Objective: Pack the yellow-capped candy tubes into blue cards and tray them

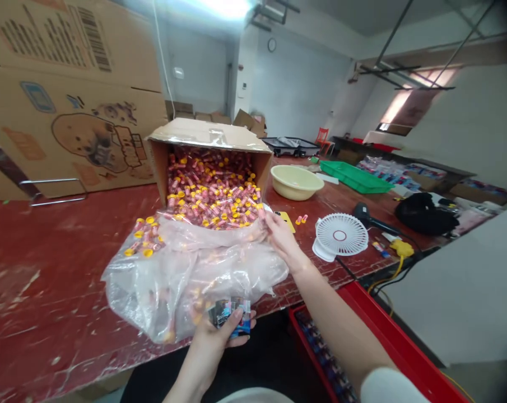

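Note:
My left hand (219, 338) is closed on a few small printed cards or packets (232, 313), dark and blue, with the thumb lying across them. Beyond it, my right hand (282, 238) reaches to the right front corner of an open carton (211, 134) lying on its side. Its fingertips are pinched together beside the bag's edge; what they hold is hidden. Many small clear tubes (215, 201) with pink contents and yellow caps fill the carton. A clear plastic bag (181, 274) spills from its mouth over the table edge, with loose tubes resting on the bag's left side.
Right of the carton stand a cream basin (297, 182), a white fan (339, 236) and a green tray (354, 176). Two tubes (302, 219) lie by a yellow card (287, 221). A large carton (68, 106) stands behind left. A red crate (362, 336) sits below the table edge.

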A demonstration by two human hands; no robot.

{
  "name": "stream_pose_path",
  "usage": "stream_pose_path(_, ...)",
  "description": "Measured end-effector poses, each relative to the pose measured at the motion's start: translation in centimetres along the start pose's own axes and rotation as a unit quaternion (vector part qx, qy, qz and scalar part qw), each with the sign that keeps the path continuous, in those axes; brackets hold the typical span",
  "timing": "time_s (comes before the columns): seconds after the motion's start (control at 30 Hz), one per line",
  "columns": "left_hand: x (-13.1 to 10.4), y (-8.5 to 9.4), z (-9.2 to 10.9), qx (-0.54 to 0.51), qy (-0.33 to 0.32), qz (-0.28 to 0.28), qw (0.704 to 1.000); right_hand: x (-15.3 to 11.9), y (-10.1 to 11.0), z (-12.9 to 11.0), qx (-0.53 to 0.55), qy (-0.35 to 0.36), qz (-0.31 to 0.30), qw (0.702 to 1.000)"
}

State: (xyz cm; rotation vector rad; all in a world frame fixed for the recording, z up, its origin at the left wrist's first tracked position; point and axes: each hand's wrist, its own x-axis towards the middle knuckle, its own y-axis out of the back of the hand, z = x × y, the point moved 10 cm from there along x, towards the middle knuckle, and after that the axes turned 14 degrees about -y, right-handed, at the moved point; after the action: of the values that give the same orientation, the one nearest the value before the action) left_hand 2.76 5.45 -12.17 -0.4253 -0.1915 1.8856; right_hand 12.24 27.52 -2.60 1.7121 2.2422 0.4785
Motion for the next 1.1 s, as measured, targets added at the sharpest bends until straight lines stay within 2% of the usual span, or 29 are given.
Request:
stream_pose_path(0.1,0.1,-0.4,0.1,0.008,-0.011,-0.003,1.0,-5.5,0.0,1.7,0.129,-0.02,-0.071,0.989)
stream_pose_path(0.2,0.1,-0.4,0.1,0.008,-0.02,0.011,1.0,-9.8,-1.5,2.7,0.321,-0.064,-0.184,0.927)
stream_pose_path(0.23,0.1,-0.4,0.1,0.006,-0.022,0.017,1.0,-10.7,-1.8,2.7,0.354,-0.066,-0.202,0.911)
stream_pose_path(0.27,0.0,-0.4,0.1,0.005,-0.024,0.023,0.999,-11.4,-1.9,2.4,0.362,-0.056,-0.205,0.908)
stream_pose_path(0.43,0.1,-0.3,0.3,0.028,-0.032,0.037,0.998,-13.0,-1.0,-0.2,0.257,0.057,-0.178,0.948)
stream_pose_path(0.53,0.3,-0.5,0.3,0.037,-0.036,0.025,0.998,-13.6,-1.7,-1.1,0.161,0.093,-0.211,0.96)
stream_pose_path(0.6,0.3,-0.6,0.2,0.043,-0.038,0.014,0.998,-13.7,-2.7,-0.9,0.153,0.081,-0.255,0.951)
stream_pose_path(0.67,0.2,-0.8,0.2,0.044,-0.035,0.003,0.998,-13.4,-3.3,-0.2,0.199,0.042,-0.285,0.937)
stream_pose_path(0.77,-0.1,-1.3,0.0,0.007,-0.018,-0.009,1.0,-13.0,-4.0,1.3,0.267,-0.026,-0.287,0.919)
stream_pose_path(0.83,-0.4,-2.0,-0.2,-0.046,0.001,-0.013,0.999,-13.8,-4.4,1.7,0.258,-0.033,-0.29,0.921)
stream_pose_path(0.93,-0.5,-2.9,-0.3,-0.113,0.026,-0.007,0.993,-16.3,-5.7,1.6,0.196,-0.009,-0.322,0.926)
stream_pose_path(1.0,-0.5,-3.1,-0.2,-0.126,0.033,0.007,0.991,-17.5,-6.1,1.7,0.164,-0.002,-0.306,0.938)
stream_pose_path(1.1,-0.5,-3.6,0.2,-0.127,0.024,-0.002,0.992,-17.9,-5.6,2.1,0.143,0.001,-0.219,0.965)
